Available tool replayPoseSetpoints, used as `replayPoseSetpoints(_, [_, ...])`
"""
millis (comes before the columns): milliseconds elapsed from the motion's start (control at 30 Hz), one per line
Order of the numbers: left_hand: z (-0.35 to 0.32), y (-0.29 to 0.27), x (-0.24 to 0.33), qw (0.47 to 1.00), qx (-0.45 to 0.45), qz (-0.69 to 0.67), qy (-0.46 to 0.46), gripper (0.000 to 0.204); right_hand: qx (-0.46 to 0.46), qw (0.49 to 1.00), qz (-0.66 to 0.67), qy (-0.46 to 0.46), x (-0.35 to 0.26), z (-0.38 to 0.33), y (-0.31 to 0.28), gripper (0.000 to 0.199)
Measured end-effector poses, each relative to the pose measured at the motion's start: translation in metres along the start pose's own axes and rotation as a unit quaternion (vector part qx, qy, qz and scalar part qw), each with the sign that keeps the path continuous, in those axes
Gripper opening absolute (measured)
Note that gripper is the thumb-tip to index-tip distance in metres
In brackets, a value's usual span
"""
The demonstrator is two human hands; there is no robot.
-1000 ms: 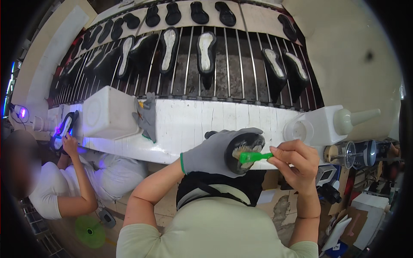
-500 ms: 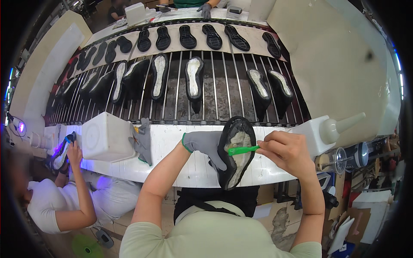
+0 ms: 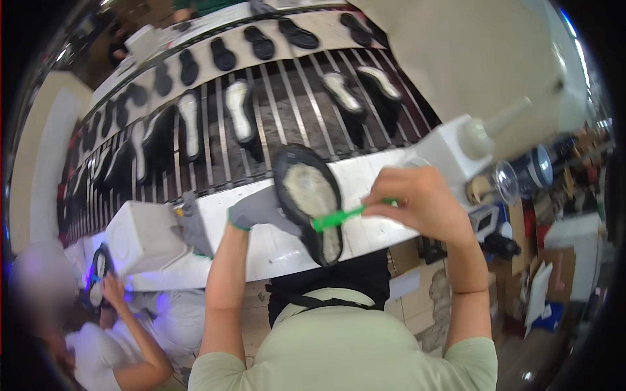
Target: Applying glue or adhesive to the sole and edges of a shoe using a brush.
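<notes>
My left hand, in a grey glove with a green cuff, grips the side of a black shoe upper. The shoe is held over the white table, pale underside up, wide end away from me. My bare right hand pinches a green brush by its handle. The brush head lies against the underside near its narrow middle; bristles are hidden. On the right, near that hand, stands a white bottle with a long nozzle.
Beyond the table runs a roller conveyor bearing several black shoes, with black soles behind. A white container and loose grey glove stand left. A co-worker's hand works on another shoe. A clear cup is right.
The view has tilted and shifted, so the conveyor slants. The brush has moved along the underside toward the shoe's narrow end. Both hands keep their hold.
</notes>
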State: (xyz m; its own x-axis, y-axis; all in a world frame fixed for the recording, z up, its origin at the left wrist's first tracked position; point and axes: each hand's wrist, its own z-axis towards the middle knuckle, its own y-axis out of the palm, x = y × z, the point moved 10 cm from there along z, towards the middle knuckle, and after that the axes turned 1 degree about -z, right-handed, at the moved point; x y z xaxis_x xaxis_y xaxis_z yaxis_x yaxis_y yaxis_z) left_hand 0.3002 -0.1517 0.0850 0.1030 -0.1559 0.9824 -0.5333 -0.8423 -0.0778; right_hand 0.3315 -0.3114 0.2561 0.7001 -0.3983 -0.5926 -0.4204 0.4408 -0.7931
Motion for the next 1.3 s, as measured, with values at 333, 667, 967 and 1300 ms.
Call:
replayPoseSetpoints(333, [-0.036,-0.015,-0.077,0.914,0.274,-0.293,0.064,0.088,0.144,0.884,-0.235,0.379,0.181,-0.137,0.006,0.012])
replayPoseSetpoints(667, [-0.04,0.052,-0.082,0.785,0.234,-0.574,0.02,0.093,0.187,0.896,-0.05,0.399,0.209,-0.152,0.018,0.017])
replayPoseSetpoints(967, [-0.042,0.051,-0.061,0.77,0.268,-0.579,0.012,0.063,0.276,0.79,0.406,0.369,0.224,-0.159,0.058,0.014])
replayPoseSetpoints(1300, [-0.026,0.045,0.012,0.883,0.28,-0.377,-0.006,0.058,0.102,0.951,0.281,0.076,0.042,-0.042,0.013,0.01])
